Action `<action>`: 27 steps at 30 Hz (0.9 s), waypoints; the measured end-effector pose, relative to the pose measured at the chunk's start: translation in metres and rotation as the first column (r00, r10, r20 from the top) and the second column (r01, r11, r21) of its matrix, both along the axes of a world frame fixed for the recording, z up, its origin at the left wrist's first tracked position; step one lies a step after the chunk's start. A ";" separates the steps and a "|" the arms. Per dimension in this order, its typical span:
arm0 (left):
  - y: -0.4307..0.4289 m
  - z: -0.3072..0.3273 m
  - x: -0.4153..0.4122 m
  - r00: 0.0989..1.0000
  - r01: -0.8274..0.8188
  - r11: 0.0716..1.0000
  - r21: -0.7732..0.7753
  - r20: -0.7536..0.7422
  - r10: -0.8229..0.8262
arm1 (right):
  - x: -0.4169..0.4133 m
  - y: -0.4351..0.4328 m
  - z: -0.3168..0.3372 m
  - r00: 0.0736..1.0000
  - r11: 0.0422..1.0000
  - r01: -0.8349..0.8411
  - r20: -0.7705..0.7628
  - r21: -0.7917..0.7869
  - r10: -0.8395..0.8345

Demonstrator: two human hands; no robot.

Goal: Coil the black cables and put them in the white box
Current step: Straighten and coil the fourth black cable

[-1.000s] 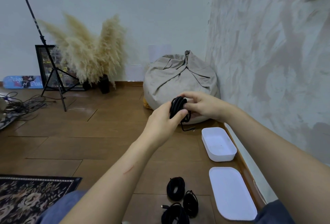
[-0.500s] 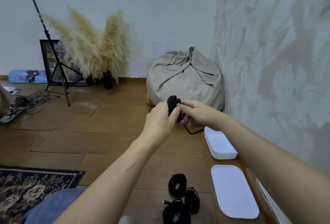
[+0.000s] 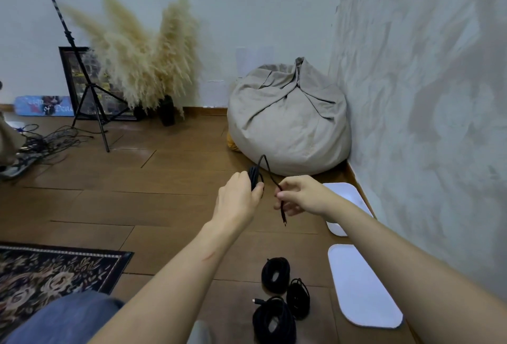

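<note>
While the left hand (image 3: 241,201) clutches the coiled cable (image 3: 254,179), the right hand (image 3: 301,195) pinches its loose end.

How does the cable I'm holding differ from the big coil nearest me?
The held cable is in the air, gripped by the left hand; the big coil lies on the floor. The held cable's loose end is pinched by the right hand; the big coil is wound up. Both are black.
</note>
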State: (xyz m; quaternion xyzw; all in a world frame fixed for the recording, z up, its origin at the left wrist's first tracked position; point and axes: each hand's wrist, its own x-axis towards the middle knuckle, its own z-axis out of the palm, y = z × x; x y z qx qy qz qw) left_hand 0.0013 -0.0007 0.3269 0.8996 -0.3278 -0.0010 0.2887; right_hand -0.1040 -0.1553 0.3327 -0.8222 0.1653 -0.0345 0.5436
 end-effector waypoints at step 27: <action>-0.008 -0.016 -0.020 0.985 -0.027 0.996 -0.090 -0.175 0.011 | 0.013 0.034 -0.022 0.804 0.483 0.390 -0.034 0.784 -0.594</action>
